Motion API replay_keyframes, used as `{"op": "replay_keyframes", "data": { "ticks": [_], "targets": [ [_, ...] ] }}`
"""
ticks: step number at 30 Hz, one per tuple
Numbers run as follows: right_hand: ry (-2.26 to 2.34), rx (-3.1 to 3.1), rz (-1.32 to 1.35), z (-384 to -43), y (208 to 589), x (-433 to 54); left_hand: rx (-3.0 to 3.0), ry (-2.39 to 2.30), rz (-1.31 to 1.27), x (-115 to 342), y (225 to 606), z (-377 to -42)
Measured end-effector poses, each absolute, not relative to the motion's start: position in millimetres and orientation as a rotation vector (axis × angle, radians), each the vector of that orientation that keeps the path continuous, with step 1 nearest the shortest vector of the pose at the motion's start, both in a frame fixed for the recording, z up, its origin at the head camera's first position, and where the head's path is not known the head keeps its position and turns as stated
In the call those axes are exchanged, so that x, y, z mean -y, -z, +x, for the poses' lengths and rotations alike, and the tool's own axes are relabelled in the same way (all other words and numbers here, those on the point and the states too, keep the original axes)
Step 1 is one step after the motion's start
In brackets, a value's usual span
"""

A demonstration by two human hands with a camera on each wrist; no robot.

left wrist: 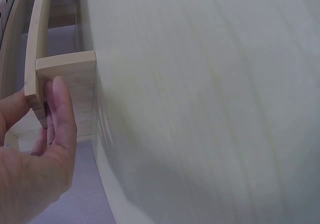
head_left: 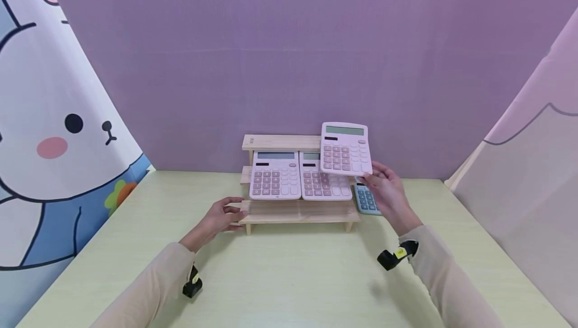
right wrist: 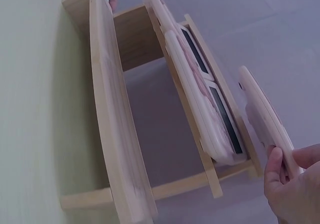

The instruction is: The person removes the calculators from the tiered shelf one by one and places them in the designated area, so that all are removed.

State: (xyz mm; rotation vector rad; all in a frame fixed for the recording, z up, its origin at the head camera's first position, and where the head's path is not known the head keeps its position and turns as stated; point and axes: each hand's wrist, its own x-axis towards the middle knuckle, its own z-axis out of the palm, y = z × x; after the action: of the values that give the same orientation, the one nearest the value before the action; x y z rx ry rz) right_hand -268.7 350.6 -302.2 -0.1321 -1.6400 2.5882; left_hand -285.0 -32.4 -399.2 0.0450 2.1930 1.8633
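While our left hand (head_left: 221,217) steadies the wooden rack (head_left: 298,211), our right hand (head_left: 388,192) holds a pink calculator (head_left: 345,150) up at the right end of the top tier, its face toward us. The right fingers are clamped on its near right corner, thumb on one side and fingertips on the other; the left fingers pinch the left end of the near plank, thumb above and the rest beneath. From the right wrist, we see the held calculator apart from the plank behind the other two. To do this well, we judge that a light but sure pinch matters, since one corner carries all the weight and the body could swing or twist. A firm left grip should stop the rack sliding if anything bumps it. We would also lower slowly and mind the two pink calculators (head_left: 275,180) leaning side by side in the rack, for the held one overlaps the right-hand one in our view. A blue calculator (head_left: 367,200) lies on the tabletop (head_left: 289,278) just by the rack's right end. The tabletop is pale, with a faint grain; beyond it rises a purple backdrop (head_left: 289,67), with a cartoon panel (head_left: 67,122) to our left and a pale panel (head_left: 533,177) to our right.
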Motion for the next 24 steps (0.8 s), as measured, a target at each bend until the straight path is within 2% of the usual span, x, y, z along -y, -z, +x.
{"op": "replay_keyframes", "data": {
  "ticks": [24],
  "targets": [
    [-2.636,1.518,-0.046,-256,304,-398,-2.201,-1.843,0.060,33,399,-285]
  ]
}}
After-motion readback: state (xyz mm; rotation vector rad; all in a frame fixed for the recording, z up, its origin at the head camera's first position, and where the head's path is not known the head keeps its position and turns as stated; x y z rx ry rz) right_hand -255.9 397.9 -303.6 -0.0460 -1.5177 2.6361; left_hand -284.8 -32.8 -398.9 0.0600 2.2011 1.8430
